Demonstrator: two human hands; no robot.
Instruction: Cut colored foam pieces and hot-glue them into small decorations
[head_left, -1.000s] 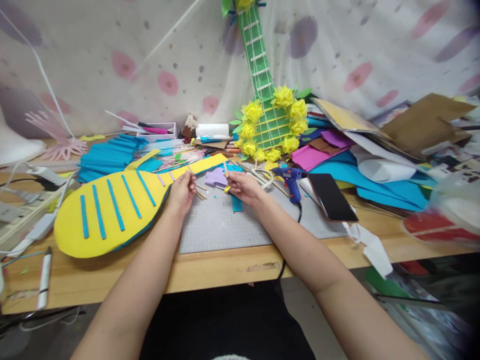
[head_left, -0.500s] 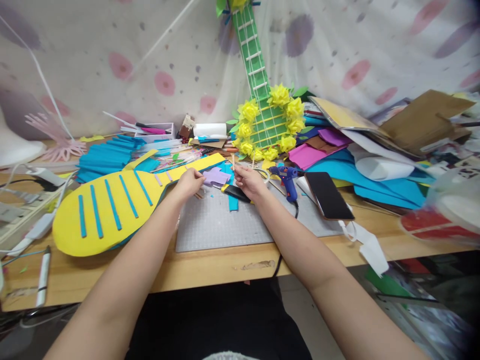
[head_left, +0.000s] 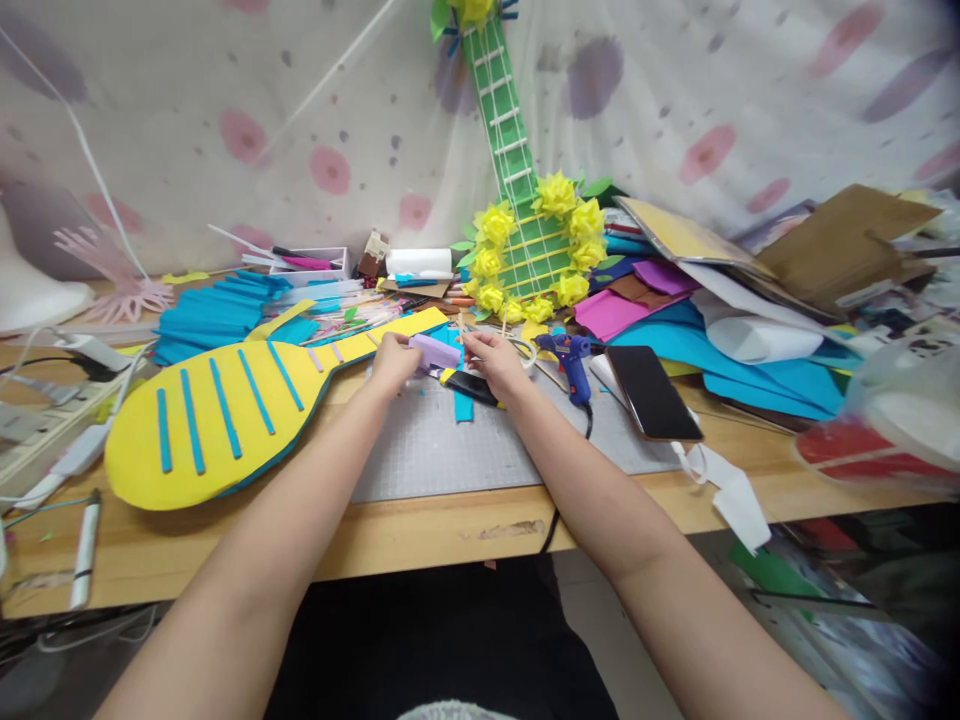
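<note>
My left hand is closed, its fingertips pinching the edge of a piece of purple paper above the grey cutting mat. To the right, my right hand has its fingers pressed together around a thin light-brown stick that points upward. Between the hands lies a utility knife with a yellow and black handle, over a blue strip. Left of my left hand rests a yellow guitar-shaped cutout with blue bars on its body and small purple bars on its neck.
A blue glue gun and a black phone lie right of my hands. Behind stands a green paper guitar with yellow flowers. Coloured sheets pile at right; a plastic tub sits near the edge. A marker lies front left.
My left hand has moved right, from beside the cutout's neck onto the purple paper, which is now tilted up. My right hand has hardly moved and still holds the stick.
</note>
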